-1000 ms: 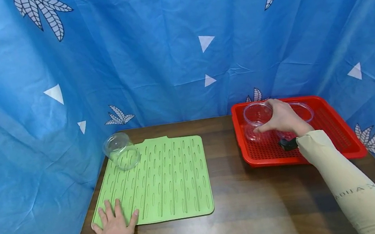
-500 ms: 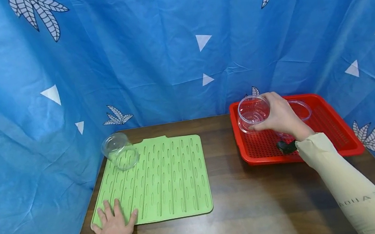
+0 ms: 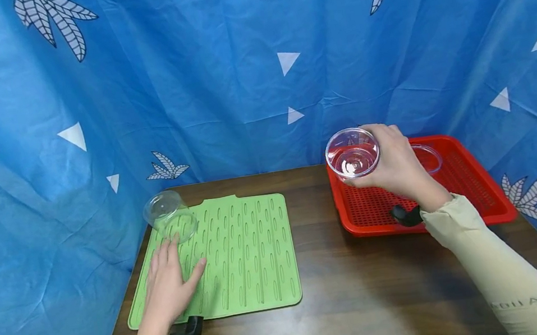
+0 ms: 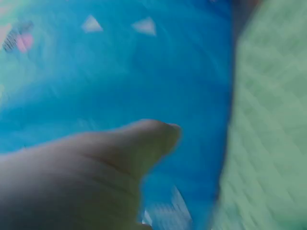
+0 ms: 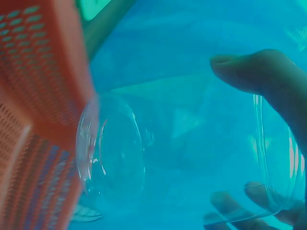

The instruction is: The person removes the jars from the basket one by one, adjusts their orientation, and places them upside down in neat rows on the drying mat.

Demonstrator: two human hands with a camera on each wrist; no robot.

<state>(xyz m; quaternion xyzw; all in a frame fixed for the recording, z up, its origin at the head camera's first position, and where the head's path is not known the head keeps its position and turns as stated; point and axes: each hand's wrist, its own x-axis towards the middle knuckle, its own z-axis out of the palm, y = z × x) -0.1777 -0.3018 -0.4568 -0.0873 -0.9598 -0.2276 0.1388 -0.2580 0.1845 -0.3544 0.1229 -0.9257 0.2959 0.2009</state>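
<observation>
My right hand point(image 3: 398, 164) grips a clear, wide-mouthed jar point(image 3: 354, 166) near its rim, thumb on one side and fingers on the other. The jar is raised above the left part of the red basket point(image 3: 365, 228), mouth tipped toward the head camera. In the right wrist view, the jar's base point(image 5: 115, 148) points away from the hand. Over the green ridged mat point(image 3: 244, 255), my left hand point(image 3: 168, 285) is spread with straight fingers and holds nothing. Just past its fingertips, a similar clear jar point(image 3: 166, 206) stands upside down at the mat's far left corner.
Another clear jar point(image 3: 436, 159) sits in the basket, partly hidden behind my right hand. Brown wooden tabletop point(image 3: 328, 273) lies between mat and basket. A blue patterned curtain point(image 3: 237, 81) encloses the back and sides.
My right hand has lifted the jar from the basket and shifted slightly left, tilting its mouth toward the camera. My left hand has moved forward from the mat's near corner toward the upside-down jar.
</observation>
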